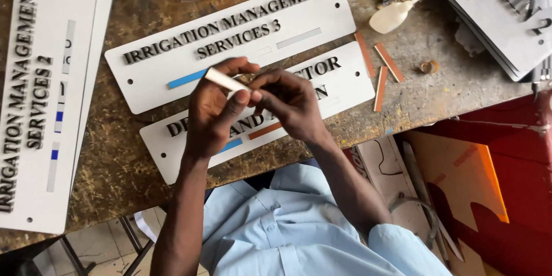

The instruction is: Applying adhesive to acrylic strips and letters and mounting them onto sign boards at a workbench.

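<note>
My left hand (213, 109) grips a short white strip (225, 80) between thumb and fingers. My right hand (290, 103) pinches at the strip's near end, fingertips touching it. Both hands hover over a white sign plate (345, 83) with raised dark letters and blue and orange strips; the hands hide its middle. A second white sign plate (172, 69) with a blue strip lies just beyond it on the worn wooden bench (115, 161).
More white sign plates lie at the left (34, 109) and top right (506, 17). Loose orange strips (382, 69) and a white squeeze bottle (394, 16) rest on the right of the bench. Scraps litter the far edge. An orange sheet (460, 172) stands below the bench.
</note>
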